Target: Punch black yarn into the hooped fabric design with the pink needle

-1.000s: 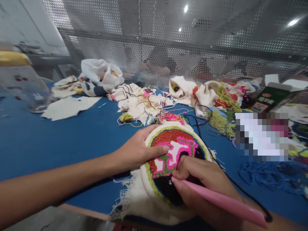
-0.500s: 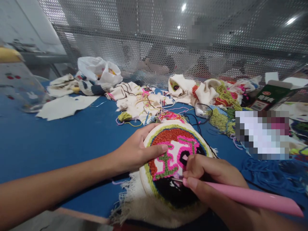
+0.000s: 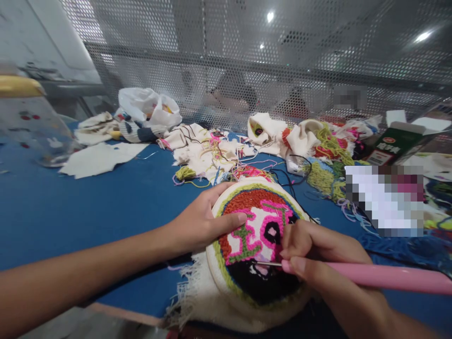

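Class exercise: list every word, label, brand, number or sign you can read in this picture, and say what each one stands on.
None can be read.
Green carton: a red oval logo and pale characters, too small and blurred to read.
Pixelated patch by the yarn: masked, nothing legible.
Embroidery hoop under the left hand and right hand: a picture, no lettering.

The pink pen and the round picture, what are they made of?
The pen in the right hand looks like smooth, slightly shiny plastic, with a thin metal-looking needle at its tip. The picture looks like fuzzy yarn loops on cream woven cloth, whose edge is frayed into threads.
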Demonstrator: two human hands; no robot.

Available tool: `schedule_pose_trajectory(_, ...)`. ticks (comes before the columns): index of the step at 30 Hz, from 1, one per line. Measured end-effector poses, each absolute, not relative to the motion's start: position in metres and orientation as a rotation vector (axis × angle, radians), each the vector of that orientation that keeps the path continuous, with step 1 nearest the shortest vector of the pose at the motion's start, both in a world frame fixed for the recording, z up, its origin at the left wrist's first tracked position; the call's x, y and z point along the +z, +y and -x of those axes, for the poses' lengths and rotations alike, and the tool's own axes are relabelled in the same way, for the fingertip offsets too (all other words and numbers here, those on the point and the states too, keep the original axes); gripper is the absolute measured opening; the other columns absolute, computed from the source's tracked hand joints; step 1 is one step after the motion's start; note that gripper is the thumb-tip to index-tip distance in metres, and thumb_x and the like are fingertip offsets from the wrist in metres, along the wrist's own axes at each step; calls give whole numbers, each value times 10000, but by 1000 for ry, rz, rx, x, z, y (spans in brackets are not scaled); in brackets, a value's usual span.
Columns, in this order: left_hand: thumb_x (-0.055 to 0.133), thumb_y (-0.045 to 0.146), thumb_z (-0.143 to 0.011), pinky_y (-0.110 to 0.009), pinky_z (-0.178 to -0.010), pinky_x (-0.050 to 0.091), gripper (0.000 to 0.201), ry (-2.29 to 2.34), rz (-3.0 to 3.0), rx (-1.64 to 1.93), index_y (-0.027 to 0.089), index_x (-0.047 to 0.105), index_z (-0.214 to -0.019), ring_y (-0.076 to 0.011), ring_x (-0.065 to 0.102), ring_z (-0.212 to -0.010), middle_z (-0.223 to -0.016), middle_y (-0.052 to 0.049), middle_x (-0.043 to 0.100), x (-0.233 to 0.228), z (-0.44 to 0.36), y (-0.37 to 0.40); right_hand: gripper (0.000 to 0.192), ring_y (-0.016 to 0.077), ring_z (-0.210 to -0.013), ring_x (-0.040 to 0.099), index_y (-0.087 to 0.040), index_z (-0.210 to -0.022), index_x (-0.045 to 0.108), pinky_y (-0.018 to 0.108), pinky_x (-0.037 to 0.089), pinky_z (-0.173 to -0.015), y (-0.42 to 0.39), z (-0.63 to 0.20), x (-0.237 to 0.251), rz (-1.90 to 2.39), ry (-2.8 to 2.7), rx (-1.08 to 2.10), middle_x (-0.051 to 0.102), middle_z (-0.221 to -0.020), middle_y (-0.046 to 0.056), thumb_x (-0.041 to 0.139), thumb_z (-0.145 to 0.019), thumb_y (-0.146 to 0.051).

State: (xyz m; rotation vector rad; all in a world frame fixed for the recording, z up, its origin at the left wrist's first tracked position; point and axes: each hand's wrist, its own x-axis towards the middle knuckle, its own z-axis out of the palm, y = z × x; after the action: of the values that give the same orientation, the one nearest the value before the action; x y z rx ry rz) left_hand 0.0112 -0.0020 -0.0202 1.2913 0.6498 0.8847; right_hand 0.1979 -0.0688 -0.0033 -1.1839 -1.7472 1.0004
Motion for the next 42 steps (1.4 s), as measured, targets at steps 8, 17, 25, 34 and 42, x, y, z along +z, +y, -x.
schedule_pose_trajectory(8, 673, 224, -698, -267, -733, 497, 449, 678, -1294, 882, 146, 476, -1093, -195, 630, -848, -992, -79, 669, -20, -11, -2, 180, 108, -534, 405, -191, -567, 446, 217, 304, -479, -67, -197, -4, 1139, -1716, 1025, 464, -559, -30, 498, -738, -198)
schedule_pose_trajectory(17, 683, 233, -691, -248, -722, 488, 440, 675, -1306, 888, 153, 486, -1077, -176, 621, -821, -958, -52, 671, -19, -12, -2, 209, 110, -529, 401, -198, -576, 400, 225, 304, -480, -69, -193, 4, 1305, -1928, 937, 439, -549, -31, 444, -775, -242)
schedule_pose_trajectory(25, 676, 268, -693, -256, -728, 466, 444, 675, -1351, 930, 123, 474, -1060, -166, 604, -799, -920, -62, 663, -21, -15, -2, 202, 81, -554, 424, -167, -623, 438, 191, 328, -504, -62, -184, 15, 1250, -2159, 955, 488, -600, -28, 489, -809, -230)
schedule_pose_trajectory(34, 658, 275, -698, -304, -781, 456, 390, 691, -1407, 919, 147, 502, -1031, -204, 615, -834, -943, -58, 664, -17, -16, -4, 222, 64, -586, 455, -141, -764, 565, 161, 356, -498, -57, -197, 28, 1146, -2172, 1230, 521, -677, -46, 697, -659, -284)
schedule_pose_trajectory(42, 702, 237, -624, -273, -641, 476, 355, 752, -1224, 956, 128, 556, -928, -174, 621, -647, -767, -30, 692, -14, -20, 9, 348, 206, -732, 585, -159, -792, 633, 310, 451, -602, -7, -377, 64, 1860, -1806, 163, 629, -745, 94, 396, -874, -401)
